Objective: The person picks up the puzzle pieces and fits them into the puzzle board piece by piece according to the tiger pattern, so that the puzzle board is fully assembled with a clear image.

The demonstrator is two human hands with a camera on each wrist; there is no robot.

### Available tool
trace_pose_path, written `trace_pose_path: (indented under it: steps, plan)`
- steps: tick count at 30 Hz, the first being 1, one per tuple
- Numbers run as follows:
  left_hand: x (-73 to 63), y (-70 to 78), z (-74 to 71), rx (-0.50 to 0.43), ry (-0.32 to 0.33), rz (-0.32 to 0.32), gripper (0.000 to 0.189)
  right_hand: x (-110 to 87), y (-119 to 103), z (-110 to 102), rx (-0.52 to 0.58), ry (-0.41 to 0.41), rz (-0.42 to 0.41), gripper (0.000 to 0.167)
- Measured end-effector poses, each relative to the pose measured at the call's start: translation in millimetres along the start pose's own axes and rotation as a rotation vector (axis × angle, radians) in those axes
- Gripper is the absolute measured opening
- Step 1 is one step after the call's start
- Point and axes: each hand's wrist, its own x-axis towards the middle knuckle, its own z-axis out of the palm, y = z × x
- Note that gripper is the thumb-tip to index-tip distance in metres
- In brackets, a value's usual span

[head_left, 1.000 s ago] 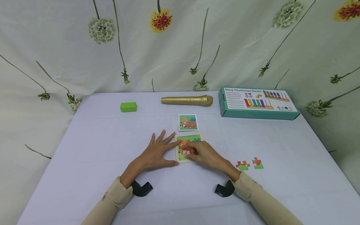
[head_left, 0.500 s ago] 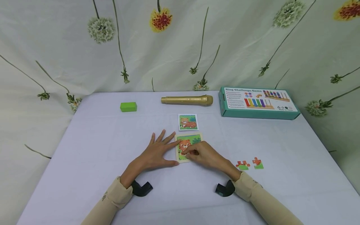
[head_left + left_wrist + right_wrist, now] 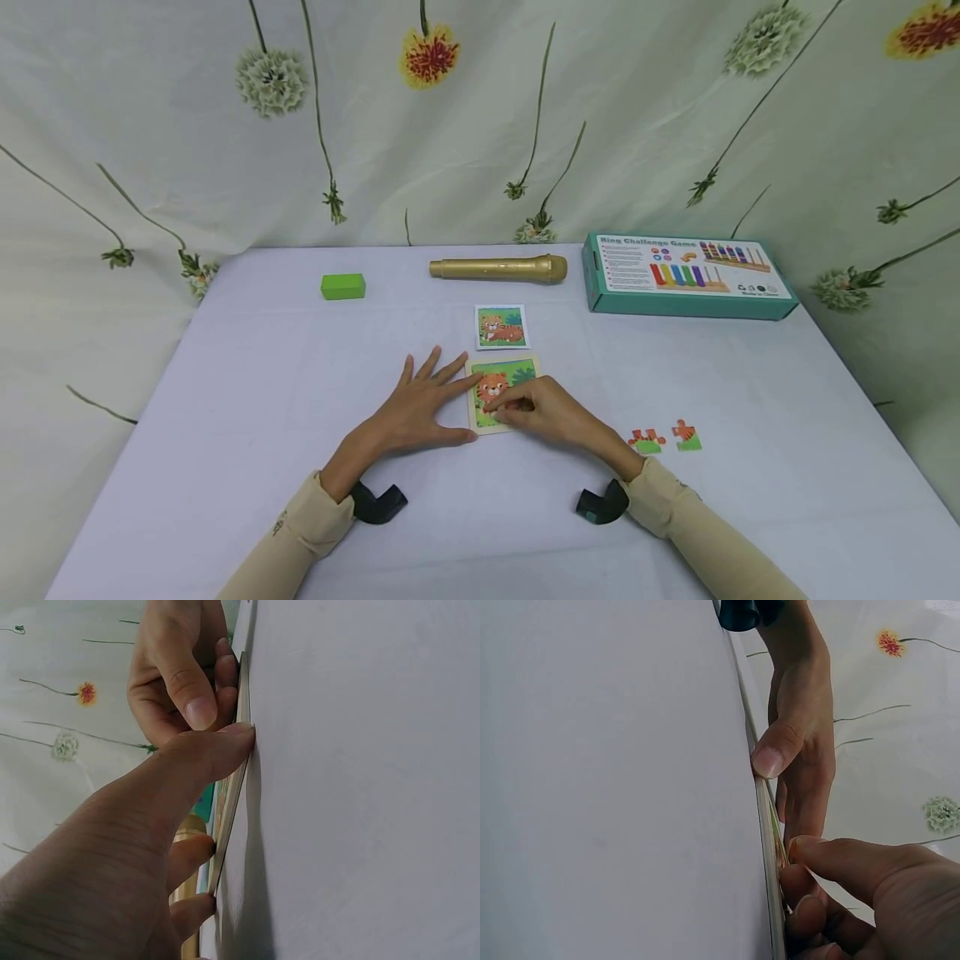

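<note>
A small puzzle board (image 3: 503, 367) with a tiger picture and a pale frame lies mid-table. My left hand (image 3: 420, 408) is spread with straight fingers; its index finger touches the board's left part and its thumb the near-left corner. From the right, my right hand (image 3: 551, 412) reaches over the board, thumb and index finger pinching a thin puzzle piece (image 3: 784, 853), tilted at the board's surface in the right wrist view. The fingers hide most of that piece. Two loose puzzle pieces (image 3: 648, 442), orange and green, lie beside the right wrist.
Behind the board lies a tiger picture card (image 3: 502, 327). Farther back are a green block (image 3: 342, 286), a gold toy microphone (image 3: 498, 267) and a teal game box (image 3: 690, 279). A flowered cloth (image 3: 480, 125) hangs behind the table.
My right fingertips have shifted slightly toward the near side of the board, uncovering the tiger's face. The left hand has stayed in place.
</note>
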Motion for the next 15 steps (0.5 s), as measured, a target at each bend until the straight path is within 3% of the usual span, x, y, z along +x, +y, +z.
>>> trace_pose_path:
  steps: [6, 15]
  plan:
    - [-0.9, 0.0, -0.1, 0.0, -0.001, 0.001, 0.084, -2.0, 1.8, 0.1, 0.011, -0.005, -0.026, 0.018]
    - [-0.3, 1.7, -0.9, -0.006, 0.0, -0.001, 0.085, -15.2, 3.0, -8.6, 0.075, 0.002, 0.011, 0.024]
